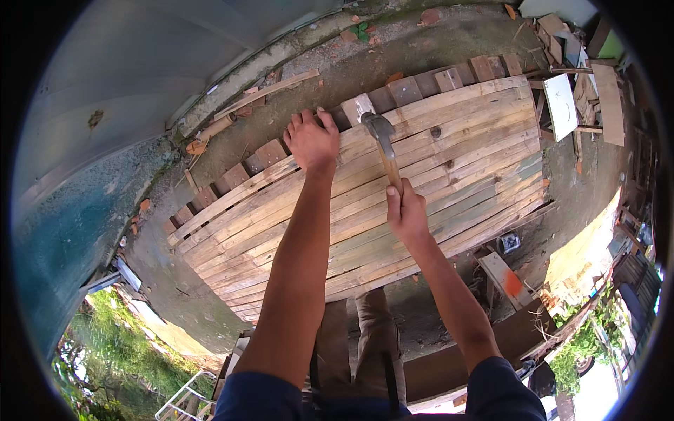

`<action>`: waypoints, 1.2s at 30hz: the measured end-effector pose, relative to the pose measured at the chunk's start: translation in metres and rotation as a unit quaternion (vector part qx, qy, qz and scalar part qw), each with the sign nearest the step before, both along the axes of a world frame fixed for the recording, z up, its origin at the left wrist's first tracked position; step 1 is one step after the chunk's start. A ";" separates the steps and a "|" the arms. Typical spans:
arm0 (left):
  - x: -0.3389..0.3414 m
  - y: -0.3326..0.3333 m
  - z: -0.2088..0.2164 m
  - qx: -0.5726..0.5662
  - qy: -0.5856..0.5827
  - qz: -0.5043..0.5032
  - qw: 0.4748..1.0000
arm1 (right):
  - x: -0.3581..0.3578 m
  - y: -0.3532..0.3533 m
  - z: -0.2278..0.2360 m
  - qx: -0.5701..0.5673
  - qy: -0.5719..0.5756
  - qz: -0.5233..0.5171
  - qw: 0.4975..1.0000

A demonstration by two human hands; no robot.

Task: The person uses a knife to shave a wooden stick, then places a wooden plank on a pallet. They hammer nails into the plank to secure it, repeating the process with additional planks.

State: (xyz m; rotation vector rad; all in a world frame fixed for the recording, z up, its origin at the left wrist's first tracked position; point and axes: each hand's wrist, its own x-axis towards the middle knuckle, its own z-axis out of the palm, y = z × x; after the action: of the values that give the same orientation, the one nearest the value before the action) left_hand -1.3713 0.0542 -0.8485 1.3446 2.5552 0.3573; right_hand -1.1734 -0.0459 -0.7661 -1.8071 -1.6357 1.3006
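Note:
A broad panel of wooden slats [358, 203] lies across the middle, with short wood blocks [405, 91] sticking out along its far edge. My right hand [408, 210] grips the wooden handle of a claw hammer [380, 130]. The hammer's metal head is over the far slats, close to a block with a whitish top [359, 107]. My left hand [313, 140] rests on the panel's far edge, left of the hammer, with its fingers spread over the edge. Whether anything lies beneath its palm is hidden.
A bluish wall [91, 161] rises at the left. Beyond the panel a loose wood strip [267, 92] lies on the ground. Scrap boards and a white panel [559, 107] are piled at the right. A small can [508, 243] and a board with an orange patch [507, 278] are near right.

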 end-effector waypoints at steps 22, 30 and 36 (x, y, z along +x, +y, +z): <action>-0.001 -0.049 0.011 0.100 -0.046 -0.216 0.970 | 0.055 -0.139 -0.009 0.071 -0.058 -0.202 0.975; 0.008 -0.163 0.050 0.119 -0.204 -0.220 0.946 | 0.059 -0.185 0.008 0.079 -0.066 -0.137 0.985; 0.068 -0.195 0.129 0.041 -0.358 -0.235 0.903 | 0.099 -0.189 0.084 0.093 0.083 -0.414 0.902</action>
State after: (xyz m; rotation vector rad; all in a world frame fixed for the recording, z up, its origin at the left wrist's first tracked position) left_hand -1.3036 -0.1404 -0.7194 1.4511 1.5821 0.7072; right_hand -1.0748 -0.2349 -0.6817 -1.8731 -0.7001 0.8291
